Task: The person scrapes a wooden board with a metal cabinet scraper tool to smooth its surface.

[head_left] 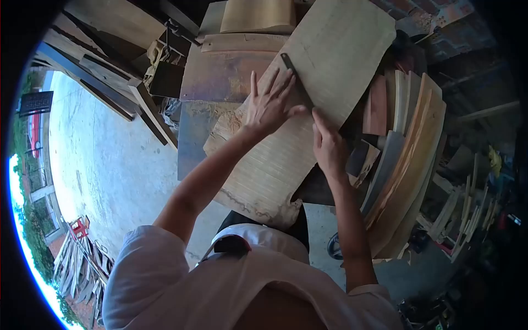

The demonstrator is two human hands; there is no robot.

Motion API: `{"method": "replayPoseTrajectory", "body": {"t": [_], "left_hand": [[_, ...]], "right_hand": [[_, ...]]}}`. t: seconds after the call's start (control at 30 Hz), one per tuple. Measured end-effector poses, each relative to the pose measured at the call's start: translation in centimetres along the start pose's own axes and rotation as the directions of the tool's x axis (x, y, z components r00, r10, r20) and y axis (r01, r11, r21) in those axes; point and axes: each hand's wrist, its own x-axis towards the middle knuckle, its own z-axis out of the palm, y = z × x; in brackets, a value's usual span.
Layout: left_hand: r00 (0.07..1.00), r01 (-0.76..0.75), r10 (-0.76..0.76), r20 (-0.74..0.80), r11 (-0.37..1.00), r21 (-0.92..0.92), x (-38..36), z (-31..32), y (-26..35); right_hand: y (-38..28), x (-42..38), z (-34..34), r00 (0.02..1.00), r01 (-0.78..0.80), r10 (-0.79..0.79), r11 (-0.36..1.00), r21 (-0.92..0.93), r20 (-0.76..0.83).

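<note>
A wide pale wooden board (330,60) lies slantwise over the workbench, its near end against my waist. On it rests a dark narrow strip (297,81) with a hole at its far end. My left hand (270,104) is spread flat, its fingertips at the strip's left side near that end. At the strip's near end is my right hand (328,140), index finger stretched along the board and the other fingers curled in. Whether those curled fingers hold anything is hidden.
Curved wooden pieces (410,159) stand stacked at the right. Planks (104,77) lean at the upper left. A curved block (258,16) lies at the bench's far end. Scrap wood (82,264) is piled on the floor at the lower left.
</note>
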Motion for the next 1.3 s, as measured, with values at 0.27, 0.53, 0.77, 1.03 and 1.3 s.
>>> {"method": "replayPoseTrajectory", "body": {"t": [0.27, 0.53, 0.77, 1.03, 1.3], "left_hand": [[1.000, 0.008, -0.008, 0.012, 0.998, -0.066, -1.3, 0.2, 2.3], [0.996, -0.080, 0.080, -0.042, 0.997, -0.003, 4.6, 0.3, 1.9], [0.995, -0.046, 0.055, 0.079, 0.993, -0.108, -4.4, 0.8, 3.4], [0.993, -0.122, 0.122, -0.007, 0.991, 0.053, 2.8, 0.5, 3.5], [0.978, -0.127, 0.137, 0.158, 0.989, -0.071, -13.0, -0.4, 2.8]], "right_hand": [[0.6, -5.4, -0.2, 0.998, -0.031, 0.036, 0.995, -0.095, 0.048], [1.4, -1.9, 0.5, 0.987, 0.008, -0.022, 0.996, -0.087, -0.162], [0.7, -10.8, 2.8, 0.997, -0.009, 0.003, 0.996, -0.089, -0.076], [2.2, -4.5, 1.4, 0.980, -0.034, 0.030, 0.999, -0.017, -0.195], [-2.3, -19.2, 6.6, 0.993, -0.091, 0.091, 0.996, 0.001, -0.080]]}}
